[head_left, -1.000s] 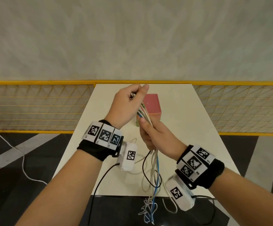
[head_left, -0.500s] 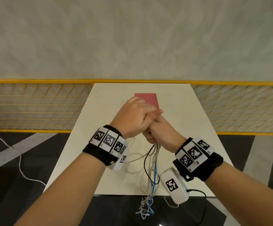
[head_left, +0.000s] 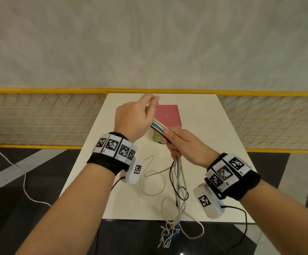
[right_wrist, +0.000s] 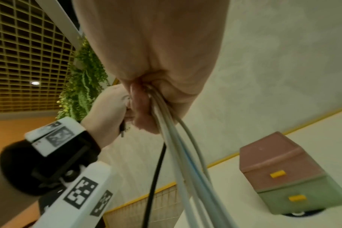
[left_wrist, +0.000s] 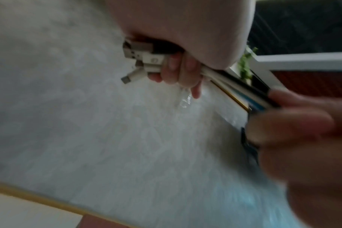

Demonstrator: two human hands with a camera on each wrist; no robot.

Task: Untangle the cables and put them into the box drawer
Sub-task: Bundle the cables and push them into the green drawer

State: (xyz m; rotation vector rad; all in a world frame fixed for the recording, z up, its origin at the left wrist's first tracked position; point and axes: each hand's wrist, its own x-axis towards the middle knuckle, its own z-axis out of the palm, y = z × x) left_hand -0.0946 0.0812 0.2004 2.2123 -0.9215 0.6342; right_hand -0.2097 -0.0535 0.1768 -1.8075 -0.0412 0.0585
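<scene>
The cables [head_left: 160,126], a bundle of white, grey, blue and black leads, run taut between the person's two hands above the white table [head_left: 214,144]; the left hand [head_left: 133,118] is raised over the far part of the table with its fingers [left_wrist: 176,69] curled round the plug ends, and in the left wrist view several white connectors [left_wrist: 140,57] stick out beyond the fist; the right hand [head_left: 184,146] sits lower and nearer, its fingers and thumb wrapped tightly round the same bundle a short way down its length; below that fist the cables hang loose, with a grey loop [head_left: 153,179] and a black loop [head_left: 177,188] lying on the tabletop, and the tangled white and blue ends [head_left: 169,234] dangling past the near edge of the table; the box [head_left: 168,116], with a pink upper drawer [right_wrist: 279,169] and a green lower drawer [right_wrist: 303,199], each with a yellow handle, stands on the table just beyond the hands, and both drawers look pushed in; both wrists wear black bands with white coded markers; a yellow mesh fence [head_left: 39,116] runs behind the table, before a pale grey wall [head_left: 149,43]; a white cord [head_left: 20,172] trails across the dark floor at the left.
</scene>
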